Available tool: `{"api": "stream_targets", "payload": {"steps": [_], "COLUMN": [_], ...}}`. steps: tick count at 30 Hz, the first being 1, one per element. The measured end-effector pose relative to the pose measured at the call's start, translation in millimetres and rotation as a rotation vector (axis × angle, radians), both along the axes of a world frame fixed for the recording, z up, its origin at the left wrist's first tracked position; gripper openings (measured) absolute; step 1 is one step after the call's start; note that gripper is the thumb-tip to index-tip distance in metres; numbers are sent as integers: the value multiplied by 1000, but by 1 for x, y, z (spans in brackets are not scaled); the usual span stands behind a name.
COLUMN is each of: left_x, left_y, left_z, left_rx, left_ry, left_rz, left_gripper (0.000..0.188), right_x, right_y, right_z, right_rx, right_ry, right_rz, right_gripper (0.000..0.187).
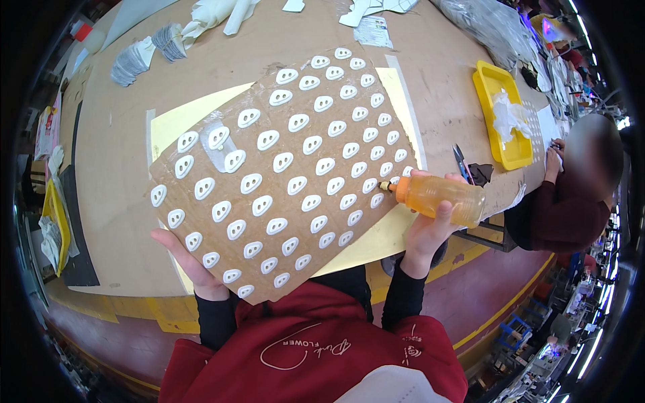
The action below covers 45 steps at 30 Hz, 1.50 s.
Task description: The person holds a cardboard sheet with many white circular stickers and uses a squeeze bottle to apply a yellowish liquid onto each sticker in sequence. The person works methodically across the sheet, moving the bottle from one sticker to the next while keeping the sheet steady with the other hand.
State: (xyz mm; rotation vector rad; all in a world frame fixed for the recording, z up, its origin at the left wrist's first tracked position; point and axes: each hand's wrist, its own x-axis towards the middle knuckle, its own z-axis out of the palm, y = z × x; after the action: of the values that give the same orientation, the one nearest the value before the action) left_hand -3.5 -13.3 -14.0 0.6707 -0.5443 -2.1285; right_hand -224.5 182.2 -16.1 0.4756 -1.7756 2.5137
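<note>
A brown board [275, 180], set at an angle before me, carries rows of small white rounded pieces, each with two holes. My left hand [190, 263] grips its lower-left edge; the thumb sticks out and the other fingers are hidden beneath. In my right hand [430, 232] lies a clear squeeze bottle [447, 196] of amber liquid with an orange cap. Its dark narrow tip points left, close over white pieces at the board's right edge. A clear plastic patch [216, 158] lies among the pieces at the upper left. Pale yellow sheets [195, 114] show under the board.
Right of the bottle are scissors [462, 161] and a yellow tray [489, 114] with crumpled plastic. Stacked grey-white pieces [131, 62] and a red-capped bottle [87, 35] stand at the far left. A co-worker [571, 181] sits at the table's right side.
</note>
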Motion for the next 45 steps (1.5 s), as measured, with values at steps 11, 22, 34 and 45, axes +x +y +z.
{"api": "stream_targets", "payload": {"steps": [11, 22, 34, 45], "left_x": [2, 1, 1, 3], "left_y": [0, 2, 0, 0], "left_z": [-1, 1, -2, -5], "left_rx": [-5, -2, -1, 5], "left_ry": [-18, 6, 11, 51], "left_rz": [4, -5, -10, -20], "left_gripper": [74, 75, 76, 75], "right_x": [4, 11, 17, 8], "right_y": [-1, -3, 0, -7], "right_z": [1, 8, 2, 10], "right_rx": [57, 66, 69, 101], "right_ry": [57, 98, 98, 190], "right_rz": [25, 128, 225, 313], "right_gripper": [62, 60, 66, 68]}}
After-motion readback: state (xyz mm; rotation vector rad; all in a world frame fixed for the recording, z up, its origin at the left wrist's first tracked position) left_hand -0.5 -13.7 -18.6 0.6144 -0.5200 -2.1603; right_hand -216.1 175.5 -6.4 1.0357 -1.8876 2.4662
